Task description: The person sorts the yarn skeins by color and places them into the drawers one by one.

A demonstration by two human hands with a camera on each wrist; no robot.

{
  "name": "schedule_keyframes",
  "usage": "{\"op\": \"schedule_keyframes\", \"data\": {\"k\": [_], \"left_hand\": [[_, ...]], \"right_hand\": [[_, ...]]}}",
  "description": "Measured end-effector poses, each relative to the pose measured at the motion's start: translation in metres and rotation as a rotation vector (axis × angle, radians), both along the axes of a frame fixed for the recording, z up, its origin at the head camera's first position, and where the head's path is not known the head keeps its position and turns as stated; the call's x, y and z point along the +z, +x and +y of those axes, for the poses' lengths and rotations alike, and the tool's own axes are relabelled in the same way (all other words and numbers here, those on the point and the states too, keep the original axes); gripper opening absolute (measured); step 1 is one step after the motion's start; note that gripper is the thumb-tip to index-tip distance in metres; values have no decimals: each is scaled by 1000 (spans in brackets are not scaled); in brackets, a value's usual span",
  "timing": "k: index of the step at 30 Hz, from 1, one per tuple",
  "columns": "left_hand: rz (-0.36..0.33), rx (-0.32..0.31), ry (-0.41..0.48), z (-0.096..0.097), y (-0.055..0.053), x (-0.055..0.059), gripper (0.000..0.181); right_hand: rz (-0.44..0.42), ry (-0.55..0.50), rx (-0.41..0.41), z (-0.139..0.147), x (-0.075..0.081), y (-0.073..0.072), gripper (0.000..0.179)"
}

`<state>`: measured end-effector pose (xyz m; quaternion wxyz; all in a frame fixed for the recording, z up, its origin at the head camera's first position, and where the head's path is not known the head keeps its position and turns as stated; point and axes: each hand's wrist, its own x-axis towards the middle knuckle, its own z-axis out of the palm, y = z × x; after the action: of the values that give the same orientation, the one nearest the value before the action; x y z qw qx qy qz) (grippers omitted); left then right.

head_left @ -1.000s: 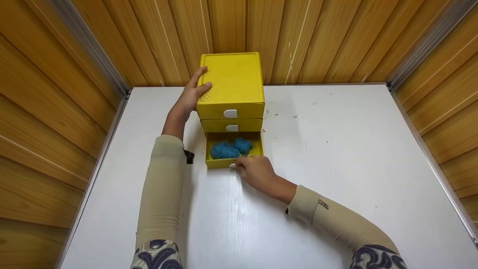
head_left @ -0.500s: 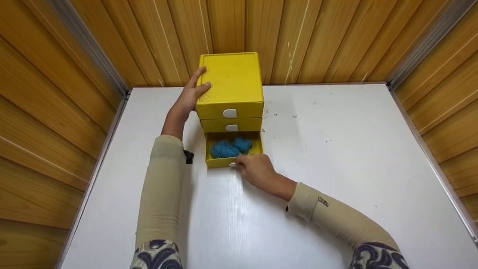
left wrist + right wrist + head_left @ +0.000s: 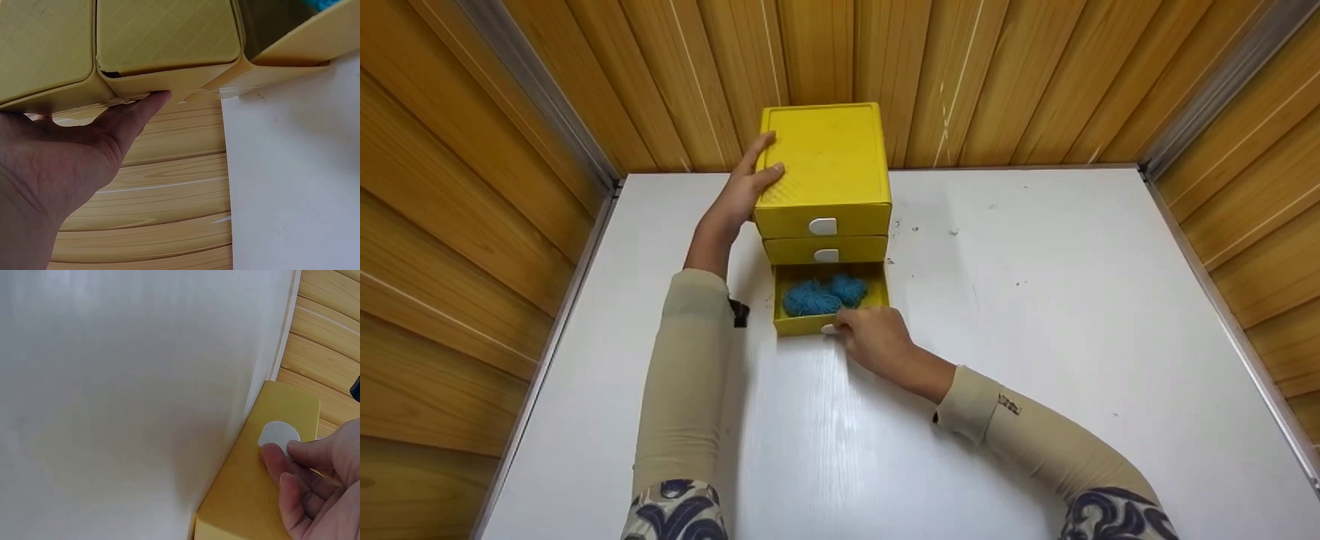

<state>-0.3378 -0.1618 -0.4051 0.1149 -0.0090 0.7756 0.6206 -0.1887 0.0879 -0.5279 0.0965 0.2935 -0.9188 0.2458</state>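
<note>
A yellow three-drawer box (image 3: 825,161) stands near the back of the table. Its bottom drawer (image 3: 795,328) is pulled out, with two bundles of blue yarn (image 3: 810,298) inside. My left hand (image 3: 739,191) braces the box's left side, thumb and a fingertip over the top edge. In the left wrist view that hand (image 3: 84,152) lies along the yellow wall with its fingers extended. My right hand (image 3: 877,337) is at the drawer front. Seen from the right wrist, its thumb and a finger pinch the white tab handle (image 3: 279,433).
The white table (image 3: 1035,322) has small dark specks to the right of the box. Wood-pattern panels (image 3: 997,82) rise behind it and along both sides. The upper two drawers, each with a white tab (image 3: 823,226), are closed.
</note>
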Motion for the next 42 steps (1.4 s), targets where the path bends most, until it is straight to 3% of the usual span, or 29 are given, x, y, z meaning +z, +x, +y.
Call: {"op": "schedule_keyframes", "data": {"k": [16, 23, 42], "left_hand": [[-10, -19, -27, 1, 1, 0, 66], [-17, -7, -32, 4, 0, -1, 67], [-9, -9, -32, 8, 0, 1, 65]], "right_hand": [[-29, 20, -3, 1, 2, -2, 6], [15, -3, 14, 5, 0, -10, 7], [-43, 24, 18, 6, 5, -19, 5]]}}
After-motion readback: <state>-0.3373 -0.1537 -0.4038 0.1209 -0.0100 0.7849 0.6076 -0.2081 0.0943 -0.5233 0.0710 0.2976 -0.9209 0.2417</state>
